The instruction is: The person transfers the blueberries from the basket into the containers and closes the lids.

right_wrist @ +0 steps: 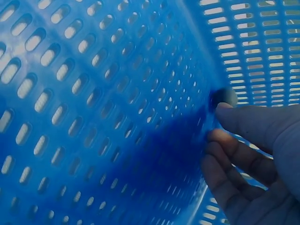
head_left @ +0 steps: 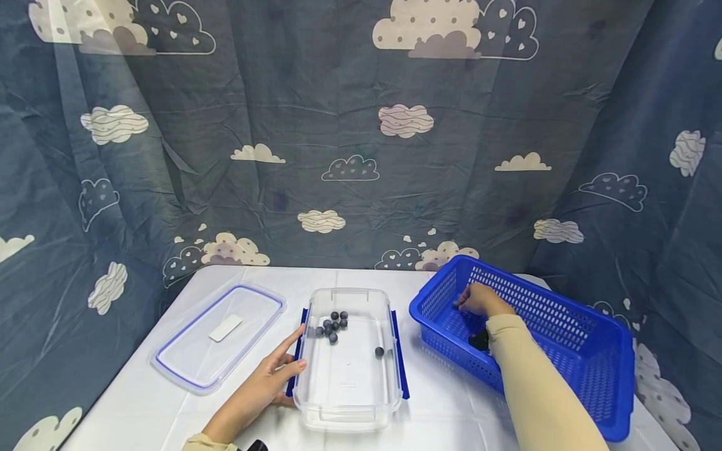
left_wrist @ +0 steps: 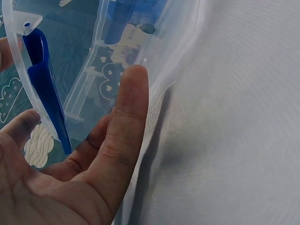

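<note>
My left hand (head_left: 262, 379) holds the near-left side of a clear plastic food container (head_left: 348, 410) with dark blue side latches, thumb over the rim and the other fingers along the outer wall. A blue latch (left_wrist: 44, 89) stands between those fingers in the left wrist view. Several blueberries (head_left: 333, 326) cluster toward the container's back left, and a single blueberry (head_left: 379, 352) lies apart at the right. Inside a blue slotted basket (head_left: 598, 351), my right hand (head_left: 479, 299) reaches down with bent fingers. A blueberry (right_wrist: 227, 97) sits at its uppermost fingertip, beside the basket wall; the other fingers hold nothing.
Left of the container, a clear lid (head_left: 186, 351) with a blue seal and a white label lies flat on the white tablecloth (head_left: 440, 413). The basket sits at an angle at the table's right side. A cloud-print curtain (head_left: 338, 125) hangs behind and at both sides.
</note>
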The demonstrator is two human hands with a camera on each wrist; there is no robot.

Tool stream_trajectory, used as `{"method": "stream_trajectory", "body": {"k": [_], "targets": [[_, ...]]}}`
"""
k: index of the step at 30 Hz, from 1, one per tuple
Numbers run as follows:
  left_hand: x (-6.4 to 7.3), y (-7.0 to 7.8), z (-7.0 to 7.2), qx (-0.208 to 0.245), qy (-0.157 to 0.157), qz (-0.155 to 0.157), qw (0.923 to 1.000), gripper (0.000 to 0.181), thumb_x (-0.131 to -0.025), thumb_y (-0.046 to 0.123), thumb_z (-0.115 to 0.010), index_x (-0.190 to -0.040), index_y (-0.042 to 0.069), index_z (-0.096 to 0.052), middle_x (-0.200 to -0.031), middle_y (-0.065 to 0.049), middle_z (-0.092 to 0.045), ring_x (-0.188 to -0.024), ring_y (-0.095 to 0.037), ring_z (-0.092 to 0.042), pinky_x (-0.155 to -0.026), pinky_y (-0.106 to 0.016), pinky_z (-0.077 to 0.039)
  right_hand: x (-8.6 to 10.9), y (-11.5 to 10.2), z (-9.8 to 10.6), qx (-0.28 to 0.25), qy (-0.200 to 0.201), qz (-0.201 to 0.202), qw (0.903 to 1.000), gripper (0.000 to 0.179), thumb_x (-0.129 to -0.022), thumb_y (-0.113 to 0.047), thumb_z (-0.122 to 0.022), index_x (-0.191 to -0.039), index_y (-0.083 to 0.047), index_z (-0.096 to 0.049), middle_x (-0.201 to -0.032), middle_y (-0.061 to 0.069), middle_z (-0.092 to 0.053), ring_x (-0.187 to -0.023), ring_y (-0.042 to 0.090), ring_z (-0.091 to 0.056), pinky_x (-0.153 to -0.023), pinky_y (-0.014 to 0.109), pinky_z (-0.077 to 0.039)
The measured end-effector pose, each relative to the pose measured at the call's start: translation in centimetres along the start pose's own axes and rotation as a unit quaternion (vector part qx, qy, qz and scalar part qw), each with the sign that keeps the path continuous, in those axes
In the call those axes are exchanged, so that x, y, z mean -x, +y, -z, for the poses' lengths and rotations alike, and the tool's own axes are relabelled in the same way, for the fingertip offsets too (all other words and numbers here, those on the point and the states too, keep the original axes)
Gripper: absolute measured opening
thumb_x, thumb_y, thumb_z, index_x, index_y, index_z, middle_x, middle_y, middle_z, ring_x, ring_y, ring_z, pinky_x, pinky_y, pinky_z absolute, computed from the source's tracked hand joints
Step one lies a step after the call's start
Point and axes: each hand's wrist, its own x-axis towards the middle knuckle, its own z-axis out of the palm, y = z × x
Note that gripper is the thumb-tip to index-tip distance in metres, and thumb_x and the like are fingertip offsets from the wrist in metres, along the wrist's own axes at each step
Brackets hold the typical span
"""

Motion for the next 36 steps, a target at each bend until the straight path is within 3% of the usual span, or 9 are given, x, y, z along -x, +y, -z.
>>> {"method": "stream_trajectory", "body": {"k": [6, 16, 19, 29, 36], "targets": [[-0.1, -0.1, 0.1, 0.001, -0.011, -0.008, 0.9999, 0.075, -0.111, 0.026, -0.059, -0.173, 0.034, -0.018, -0.134, -0.028, -0.044, -0.114, -0.038, -0.064, -0.085, -0.058, -0.069, 0.5, -0.4, 0.1, -0.017, -0.028, 0.018, 0.9993, 0.007, -0.093, 0.0, -0.075, -0.096, 0.004, -0.07, -0.087, 0.01, -0.067, -0.081, 0.022, -0.064, -0.07, 0.031, -0.059], [0.0, -0.2, 0.1, 0.0, -0.005, -0.006, 1.0, 0.075, -0.111, 0.026, -0.059, -0.173, 0.035, -0.018, -0.134, -0.028, -0.044, -0.116, -0.04, -0.064, -0.085, -0.058, -0.069, 0.3, -1.3, 0.5, -0.069, -0.083, 0.047, 0.993, 0.01, -0.092, -0.002, -0.079, -0.097, 0.002, -0.071, -0.086, 0.008, -0.069, -0.077, 0.018, -0.065, -0.067, 0.024, -0.059], [0.0, -0.1, 0.1, 0.0, -0.005, -0.008, 1.0, 0.075, -0.111, 0.026, -0.059, -0.173, 0.035, -0.018, -0.133, -0.027, -0.045, -0.116, -0.04, -0.063, -0.085, -0.058, -0.069, 0.2, -1.4, 0.3, -0.087, -0.084, 0.038, 0.9919, 0.008, -0.093, -0.001, -0.079, -0.095, 0.001, -0.071, -0.085, 0.005, -0.068, -0.076, 0.015, -0.062, -0.067, 0.023, -0.057], [0.1, -0.1, 0.0, 0.005, -0.009, -0.009, 0.9999, 0.075, -0.111, 0.025, -0.059, -0.173, 0.034, -0.018, -0.132, -0.026, -0.044, -0.115, -0.039, -0.063, -0.085, -0.059, -0.069, 0.9, -1.7, 0.4, -0.095, -0.081, 0.069, 0.9898, 0.009, -0.097, 0.001, -0.073, -0.096, 0.008, -0.067, -0.076, 0.002, -0.064, -0.066, 0.01, -0.057, -0.061, 0.019, -0.052], [0.1, -0.2, -0.1, 0.006, -0.006, -0.008, 0.9999, 0.075, -0.111, 0.025, -0.059, -0.173, 0.033, -0.018, -0.128, -0.023, -0.045, -0.116, -0.039, -0.063, -0.085, -0.06, -0.068, 1.5, -2.7, 1.5, -0.098, -0.076, 0.092, 0.9879, 0.011, -0.098, -0.002, -0.072, -0.101, 0.007, -0.067, -0.079, 0.005, -0.064, -0.069, 0.014, -0.059, -0.065, 0.026, -0.054]]}}
